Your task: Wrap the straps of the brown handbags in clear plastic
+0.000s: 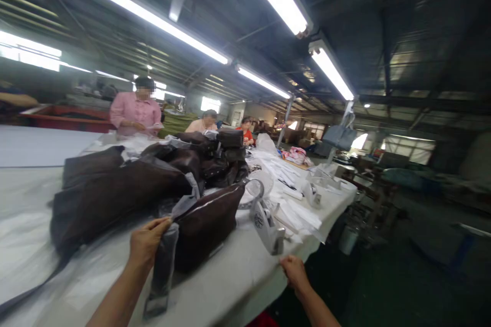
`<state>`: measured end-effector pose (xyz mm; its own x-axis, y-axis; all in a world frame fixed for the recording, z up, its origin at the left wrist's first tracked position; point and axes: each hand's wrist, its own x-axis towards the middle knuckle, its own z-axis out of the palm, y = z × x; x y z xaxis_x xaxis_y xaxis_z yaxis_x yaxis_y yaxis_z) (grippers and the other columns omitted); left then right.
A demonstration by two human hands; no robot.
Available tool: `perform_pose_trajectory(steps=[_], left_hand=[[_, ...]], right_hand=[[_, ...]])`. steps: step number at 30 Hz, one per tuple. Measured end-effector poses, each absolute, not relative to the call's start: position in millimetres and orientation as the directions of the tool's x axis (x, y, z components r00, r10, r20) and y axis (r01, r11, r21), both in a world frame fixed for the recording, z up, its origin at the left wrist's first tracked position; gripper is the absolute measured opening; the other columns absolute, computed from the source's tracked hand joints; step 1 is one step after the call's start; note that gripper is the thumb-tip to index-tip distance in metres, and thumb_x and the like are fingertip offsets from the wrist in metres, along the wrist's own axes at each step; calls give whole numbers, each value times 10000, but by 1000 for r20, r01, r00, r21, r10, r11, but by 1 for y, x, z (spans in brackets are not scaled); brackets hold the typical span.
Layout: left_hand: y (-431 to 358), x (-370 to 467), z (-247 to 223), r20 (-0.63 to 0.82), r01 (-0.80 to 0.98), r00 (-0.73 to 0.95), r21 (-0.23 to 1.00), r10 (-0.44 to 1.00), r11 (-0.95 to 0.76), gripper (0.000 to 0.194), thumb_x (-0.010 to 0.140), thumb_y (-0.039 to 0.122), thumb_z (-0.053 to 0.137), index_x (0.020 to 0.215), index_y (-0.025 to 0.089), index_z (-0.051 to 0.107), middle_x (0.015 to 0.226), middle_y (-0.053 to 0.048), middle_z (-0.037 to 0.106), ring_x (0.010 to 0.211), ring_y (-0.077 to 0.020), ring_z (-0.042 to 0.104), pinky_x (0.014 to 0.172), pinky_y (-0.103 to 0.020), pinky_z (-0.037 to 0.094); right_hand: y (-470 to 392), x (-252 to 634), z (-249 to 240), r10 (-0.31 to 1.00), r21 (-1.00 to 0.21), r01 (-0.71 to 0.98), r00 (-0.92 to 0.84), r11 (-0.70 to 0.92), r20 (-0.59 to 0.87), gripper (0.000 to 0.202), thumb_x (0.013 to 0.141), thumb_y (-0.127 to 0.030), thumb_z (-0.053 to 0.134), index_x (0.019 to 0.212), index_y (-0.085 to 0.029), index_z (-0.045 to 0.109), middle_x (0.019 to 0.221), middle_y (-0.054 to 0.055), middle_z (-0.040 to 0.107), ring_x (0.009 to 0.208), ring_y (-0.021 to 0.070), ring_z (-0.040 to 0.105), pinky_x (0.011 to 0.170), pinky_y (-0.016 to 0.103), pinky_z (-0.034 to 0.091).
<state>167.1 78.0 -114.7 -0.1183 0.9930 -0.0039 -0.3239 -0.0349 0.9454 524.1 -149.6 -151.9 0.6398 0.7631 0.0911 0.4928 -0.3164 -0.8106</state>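
Note:
A dark brown bag [213, 222] lies on the table in front of me. My left hand [148, 241] is closed in a pinch at its near left corner, on a bag strap [164, 260] wrapped in cloudy film. The strap's free part hangs down onto the table and ends in a metal buckle [156, 306]. A grey tape dispenser [265, 227] stands right of the bag. Just off its near end, at the table's edge, my right hand [293, 271] is closed with thumb and fingers together. Whatever may be between those fingers is too small to make out.
More dark bags [115, 189] are heaped at left and centre. White strips and sheets [299, 214] cover the right side, near a second tape dispenser [311, 193]. A co-worker in pink [135, 110] and others work across the white table [245, 271].

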Motion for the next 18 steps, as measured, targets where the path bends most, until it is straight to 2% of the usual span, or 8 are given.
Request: perform_pose_trajectory(steps=[2,5,7,10,13,18], left_hand=[[72,170,-109,14,-338,-96,940,995,-46,324,400,292,790,671,131,714,593,-20,684,575,-150,594,573,-256,458],[70,183,-106,61,-330,-92,940,994,-89,285,427,295,779,650,127,719,615,-39,693,619,-164,612,614,-260,465],[73,191,-109,72,-316,-98,943,993,-99,278,451,298,772,663,124,724,645,-52,703,640,-169,620,632,-263,469],[75,197,-113,75,-327,-89,940,993,-100,253,483,286,768,675,127,727,647,-49,705,629,-156,617,623,-247,458],[73,196,-111,76,-353,-57,931,995,-91,224,490,270,768,661,130,728,625,-42,700,593,-141,604,589,-232,444],[69,192,-106,67,-396,-19,916,998,-69,229,503,262,768,681,124,729,618,-42,698,574,-135,597,578,-228,447]], right_hand=[[-141,505,-140,809,-824,535,559,-186,180,383,772,-485,519,528,-202,434,454,-51,388,389,92,362,356,226,287],[-105,465,-100,900,-785,607,263,125,347,270,793,-428,534,677,-184,543,582,-33,465,520,108,422,466,231,350],[-73,430,-72,918,-760,578,44,297,393,216,818,-372,532,711,-187,564,612,-35,470,582,113,436,544,232,370],[-24,379,-47,882,-736,487,-234,470,408,159,815,-312,554,733,-183,598,648,-34,504,632,112,460,606,224,375],[19,346,-45,844,-693,484,-342,535,413,140,800,-273,572,712,-174,619,646,-36,525,641,108,480,620,213,373],[60,335,-56,859,-653,557,-327,513,395,147,803,-243,560,699,-171,635,628,-38,567,624,106,519,600,202,372]])
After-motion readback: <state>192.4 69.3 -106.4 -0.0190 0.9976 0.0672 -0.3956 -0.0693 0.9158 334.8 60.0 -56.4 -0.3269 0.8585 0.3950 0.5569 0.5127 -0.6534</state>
